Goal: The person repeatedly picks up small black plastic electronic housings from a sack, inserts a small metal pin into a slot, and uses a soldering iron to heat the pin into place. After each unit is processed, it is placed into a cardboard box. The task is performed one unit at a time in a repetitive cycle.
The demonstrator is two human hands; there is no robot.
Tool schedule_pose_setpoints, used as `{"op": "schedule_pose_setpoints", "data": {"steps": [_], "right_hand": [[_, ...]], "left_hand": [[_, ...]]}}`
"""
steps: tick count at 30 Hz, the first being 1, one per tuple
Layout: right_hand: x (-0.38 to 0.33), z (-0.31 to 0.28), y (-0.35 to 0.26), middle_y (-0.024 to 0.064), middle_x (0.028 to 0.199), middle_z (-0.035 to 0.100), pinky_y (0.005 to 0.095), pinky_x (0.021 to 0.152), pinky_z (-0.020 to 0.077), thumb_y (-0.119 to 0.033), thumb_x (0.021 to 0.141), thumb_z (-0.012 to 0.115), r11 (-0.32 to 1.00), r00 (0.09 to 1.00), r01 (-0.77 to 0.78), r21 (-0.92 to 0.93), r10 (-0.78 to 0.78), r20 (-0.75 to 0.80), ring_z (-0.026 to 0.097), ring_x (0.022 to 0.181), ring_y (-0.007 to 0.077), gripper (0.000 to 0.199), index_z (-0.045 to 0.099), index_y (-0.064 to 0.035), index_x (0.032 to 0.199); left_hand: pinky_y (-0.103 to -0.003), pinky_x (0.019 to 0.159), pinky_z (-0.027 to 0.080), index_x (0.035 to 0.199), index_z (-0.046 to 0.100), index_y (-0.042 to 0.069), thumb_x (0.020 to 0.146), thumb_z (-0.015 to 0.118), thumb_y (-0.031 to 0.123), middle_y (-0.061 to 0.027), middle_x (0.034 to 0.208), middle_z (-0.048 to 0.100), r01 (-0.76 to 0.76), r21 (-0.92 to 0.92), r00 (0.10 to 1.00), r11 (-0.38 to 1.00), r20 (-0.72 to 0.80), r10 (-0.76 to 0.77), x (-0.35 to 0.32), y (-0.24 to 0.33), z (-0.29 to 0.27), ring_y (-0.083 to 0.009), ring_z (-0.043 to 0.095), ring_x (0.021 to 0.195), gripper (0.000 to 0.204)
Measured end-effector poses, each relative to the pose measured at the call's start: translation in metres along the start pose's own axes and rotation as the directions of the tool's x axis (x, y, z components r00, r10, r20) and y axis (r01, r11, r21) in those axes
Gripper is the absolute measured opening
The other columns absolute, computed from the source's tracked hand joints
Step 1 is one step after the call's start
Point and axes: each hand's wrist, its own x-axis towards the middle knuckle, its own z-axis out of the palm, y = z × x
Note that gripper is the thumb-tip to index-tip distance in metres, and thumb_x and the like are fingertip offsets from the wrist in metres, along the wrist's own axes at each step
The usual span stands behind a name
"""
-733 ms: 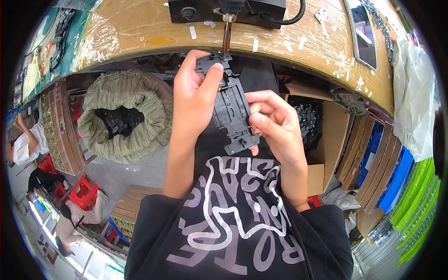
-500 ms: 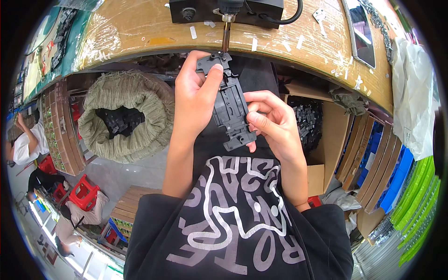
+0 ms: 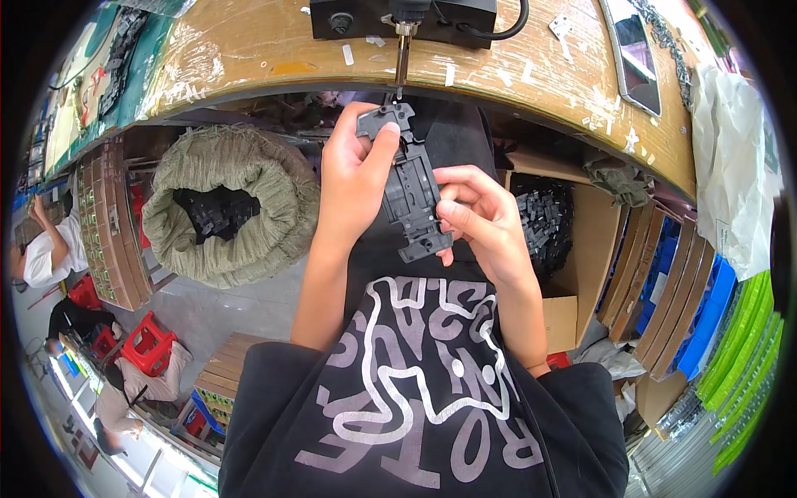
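Both my hands hold a long dark grey plastic part [image 3: 413, 192] upright in front of my chest. My left hand [image 3: 353, 178] grips its upper left side, thumb across the top end. My right hand [image 3: 481, 217] grips its lower right side, fingertips on its edge. The part's top end sits just below a thin metal bit [image 3: 402, 62] that hangs from a black machine [image 3: 404, 17] on the wooden bench [image 3: 249, 50]. Whether the bit touches the part is unclear.
A green woven sack [image 3: 228, 212] of black plastic parts stands to my left. A cardboard box [image 3: 581, 249] with more black parts is at my right. Stacked cartons [image 3: 104, 224], red stools [image 3: 145, 344] and another person [image 3: 46, 253] are at far left. Blue and green crates [image 3: 714, 332] are at right.
The part and both hands have shifted slightly upward toward the metal bit; the grip is the same.
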Motion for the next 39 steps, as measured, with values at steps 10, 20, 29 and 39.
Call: {"op": "schedule_pose_setpoints", "data": {"steps": [10, 20, 29, 39], "right_hand": [[-0.001, 0.004, -0.007, 0.0053, 0.073, 0.051, 0.021, 0.042, 0.0476, -0.005, 0.078, 0.056, 1.0, 1.0, 0.026, 0.012, -0.026, -0.003, 0.051, 0.065, 0.0093, 0.03, 0.047, 0.0051, 0.105], [-0.01, -0.008, 0.008, 0.0055, 0.082, 0.053, 0.0218, 0.047, 0.0486, -0.002, 0.079, 0.054, 0.997, 0.996, -0.071, -0.041, 0.073, 0.049, 0.052, 0.066, 0.0095, 0.031, 0.046, 0.0032, 0.107], [-0.02, -0.02, 0.022, 0.0056, 0.081, 0.054, 0.02, 0.048, 0.0461, -0.002, 0.075, 0.059, 0.963, 0.993, -0.107, -0.246, 0.114, 0.013, 0.051, 0.062, 0.0072, 0.024, 0.05, 0.0028, 0.098], [-0.034, -0.21, 0.084, 0.0078, 0.09, 0.054, 0.0265, 0.054, 0.0488, -0.012, 0.077, 0.058, 0.993, 0.609, -0.036, -0.112, -0.067, -0.79, 0.052, 0.065, 0.0129, 0.035, 0.047, -0.0022, 0.109]], "left_hand": [[-0.017, 0.044, 0.034, 0.095, 0.046, 0.001, 0.083, 0.05, 0.007, 0.0011, 0.066, 0.052, -0.025, 0.001, 0.999, 1.0, -0.023, 0.025, 0.001, 0.006, 0.004, -0.0003, 0.044, 0.054, 0.013], [-0.017, 0.059, 0.039, 0.102, 0.048, 0.0, 0.084, 0.048, 0.006, 0.0004, 0.079, 0.053, 0.026, -0.004, 0.995, 1.0, 0.1, -0.025, -0.011, -0.005, 0.0, -0.0019, 0.046, 0.067, 0.019], [-0.018, 0.045, 0.031, 0.106, 0.044, 0.001, 0.085, 0.049, 0.013, 0.0034, 0.06, 0.047, 0.019, 0.078, 0.981, 0.997, 0.192, -0.034, -0.028, -0.031, -0.01, -0.0017, 0.039, 0.053, 0.025], [-0.019, 0.044, 0.034, 0.092, 0.052, 0.006, 0.083, 0.053, 0.02, -0.0006, 0.06, 0.053, 0.099, 0.502, 0.905, 0.859, -0.404, 0.132, -0.013, -0.06, -0.12, -0.0042, 0.044, 0.049, 0.017]]}}
